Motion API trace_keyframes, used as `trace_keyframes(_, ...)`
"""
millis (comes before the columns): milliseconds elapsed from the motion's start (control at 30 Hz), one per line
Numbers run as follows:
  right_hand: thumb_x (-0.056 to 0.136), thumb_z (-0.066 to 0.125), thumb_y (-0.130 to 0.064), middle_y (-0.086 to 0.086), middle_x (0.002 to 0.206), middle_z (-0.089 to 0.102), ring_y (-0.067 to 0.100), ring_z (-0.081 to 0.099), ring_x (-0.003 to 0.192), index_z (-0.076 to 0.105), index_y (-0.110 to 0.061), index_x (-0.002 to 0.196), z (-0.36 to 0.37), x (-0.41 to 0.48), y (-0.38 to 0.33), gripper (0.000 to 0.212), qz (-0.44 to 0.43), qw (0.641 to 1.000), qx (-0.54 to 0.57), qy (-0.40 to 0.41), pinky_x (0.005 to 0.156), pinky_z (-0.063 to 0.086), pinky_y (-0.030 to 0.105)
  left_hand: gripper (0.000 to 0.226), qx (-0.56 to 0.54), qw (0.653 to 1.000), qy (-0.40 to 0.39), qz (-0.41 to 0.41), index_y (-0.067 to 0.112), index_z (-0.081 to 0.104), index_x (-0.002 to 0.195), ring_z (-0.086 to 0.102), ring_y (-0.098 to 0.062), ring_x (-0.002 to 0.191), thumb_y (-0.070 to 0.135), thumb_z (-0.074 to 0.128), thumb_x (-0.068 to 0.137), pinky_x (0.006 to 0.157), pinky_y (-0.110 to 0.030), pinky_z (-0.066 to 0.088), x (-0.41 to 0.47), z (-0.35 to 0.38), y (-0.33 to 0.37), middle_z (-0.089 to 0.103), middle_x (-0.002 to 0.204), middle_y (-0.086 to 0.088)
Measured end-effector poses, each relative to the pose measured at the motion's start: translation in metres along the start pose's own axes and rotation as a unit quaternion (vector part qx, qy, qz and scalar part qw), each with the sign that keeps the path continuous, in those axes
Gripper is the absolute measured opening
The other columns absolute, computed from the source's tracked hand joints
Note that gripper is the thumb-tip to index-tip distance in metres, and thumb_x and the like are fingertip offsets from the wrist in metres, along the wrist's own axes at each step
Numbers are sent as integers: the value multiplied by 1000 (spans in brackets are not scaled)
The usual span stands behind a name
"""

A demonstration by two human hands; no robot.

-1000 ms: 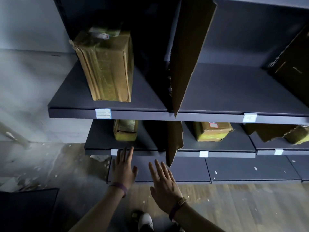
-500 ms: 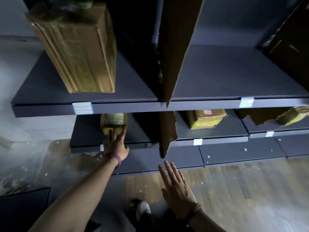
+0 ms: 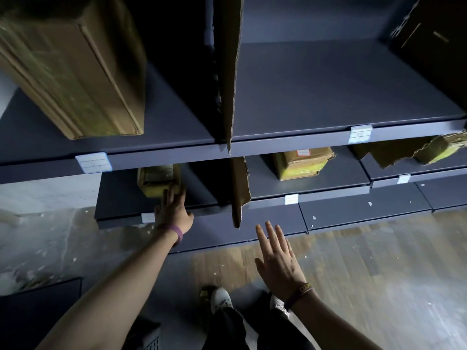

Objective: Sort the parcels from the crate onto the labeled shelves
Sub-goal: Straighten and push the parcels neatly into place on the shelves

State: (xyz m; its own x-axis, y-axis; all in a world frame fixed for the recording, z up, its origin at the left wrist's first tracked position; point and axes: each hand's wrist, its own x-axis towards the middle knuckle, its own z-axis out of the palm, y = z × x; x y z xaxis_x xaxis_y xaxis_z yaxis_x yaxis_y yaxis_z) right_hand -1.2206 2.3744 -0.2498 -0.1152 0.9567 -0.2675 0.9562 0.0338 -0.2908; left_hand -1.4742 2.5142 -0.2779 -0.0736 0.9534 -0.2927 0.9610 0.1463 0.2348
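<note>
Your left hand (image 3: 173, 213) reaches across the front edge of the dark grey metal middle shelf (image 3: 118, 195), into its left bay. The fingers are stretched out straight, not curled. Their tips lie against the front face of the small cardboard parcel bound in yellow tape (image 3: 156, 178). That parcel sits a little back from the front edge, toward the right side of its bay. It is near the lower brown cardboard divider (image 3: 240, 188), which stands upright and juts past the shelf's front edge. A small white label (image 3: 147, 217) is fixed to that edge just left of your hand, and a purple wristband (image 3: 178, 233) circles your left wrist.

Your right hand (image 3: 278, 261) grasps nothing. It hovers palm down, fingers straight and slightly spread, over the wooden floor (image 3: 366, 274) in front of the lowest grey shelf (image 3: 353, 213).

On the upper grey shelf (image 3: 328, 97), a large brown cardboard parcel wrapped in shiny clear tape (image 3: 83, 72) stands in the left bay, close to the front edge. Below it on that edge is a white paper label (image 3: 94, 161). A tall cardboard divider (image 3: 228, 72) stands upright to the right of this parcel. In the middle shelf's next bay lies a second yellow-taped parcel (image 3: 300, 162), and a third yellow-taped parcel (image 3: 439, 150) lies farther right, beside a torn piece of cardboard (image 3: 384, 154).
</note>
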Motion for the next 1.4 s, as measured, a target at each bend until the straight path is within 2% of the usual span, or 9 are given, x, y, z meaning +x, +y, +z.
trace_keyframes(67, 90, 60, -21, 10, 162, 6, 35, 4, 149, 9, -20, 155, -2, 3, 4, 83, 7, 1000, 8, -2, 117, 24, 51, 80, -16, 1000, 5, -6, 26, 11, 153, 3, -28, 148, 26, 55, 87, 112, -49, 23, -5, 0, 8, 2, 162, -4)
trace_keyframes(267, 97, 48, -23, 10, 163, -6, 32, -9, 149, -6, -20, 154, -17, 13, 18, 79, 15, 1000, 13, 9, 121, 9, 46, 77, -61, 994, 71, 50, 20, 22, 152, 12, -31, 147, 16, 59, 84, 112, -52, 26, -47, 10, 32, 18, 159, -9)
trace_keyframes(600, 98, 51, -29, 11, 163, -6, 34, -5, 150, -5, -18, 155, -51, 14, 76, 80, -41, 999, 23, 21, 120, 13, 46, 79, -65, 992, 111, -10, 18, 25, 151, 18, -32, 146, 15, 60, 79, 110, -51, 31, -113, 25, 83, 23, 158, -7)
trace_keyframes(767, 100, 46, -31, 10, 162, -12, 34, -9, 149, -9, -19, 154, -79, -3, 138, 78, -70, 997, 20, 6, 121, 10, 46, 79, -71, 989, 105, -80, 22, 18, 153, 11, -29, 148, 18, 57, 84, 114, -46, 25, -167, 49, 146, 13, 160, -5)
trace_keyframes(900, 100, 45, -32, 10, 163, -10, 34, -9, 149, -9, -20, 155, -99, -18, 180, 78, -75, 997, 21, 7, 120, 6, 45, 74, -86, 989, 90, -84, 22, 21, 151, 16, -27, 147, 19, 55, 86, 114, -45, 27, -190, 62, 200, 21, 158, -2)
trace_keyframes(967, 100, 45, -32, 10, 163, -9, 34, -8, 149, -8, -20, 155, -107, -22, 198, 77, -67, 998, 20, 5, 120, 7, 45, 73, -98, 991, 70, -64, 21, 20, 151, 20, -25, 145, 20, 53, 86, 112, -45, 30, -191, 65, 228, 24, 157, 0)
trace_keyframes(1167, 99, 47, -31, 11, 163, -9, 35, -6, 149, -10, -20, 154, -127, -14, 218, 79, -45, 999, 6, -12, 120, 10, 46, 73, -80, 996, 39, 2, 26, 11, 153, 10, -24, 148, 23, 49, 91, 116, -44, 23, -162, 53, 292, 13, 160, 2)
trace_keyframes(1267, 98, 49, -28, 11, 163, -7, 35, -3, 149, -7, -20, 155, -135, 5, 219, 80, -33, 999, -5, -19, 120, 12, 48, 73, -71, 997, 26, 30, 27, 10, 153, 9, -26, 148, 22, 49, 91, 116, -46, 23, -130, 44, 308, 12, 161, 0)
trace_keyframes(1400, 96, 45, -19, 8, 163, -8, 35, -5, 149, -7, -22, 155, -137, 41, 214, 78, -18, 999, -21, -30, 120, 11, 49, 78, -56, 997, -13, 58, 32, 2, 153, 2, -27, 149, 24, 50, 92, 116, -51, 21, -84, 35, 315, 1, 162, 2)
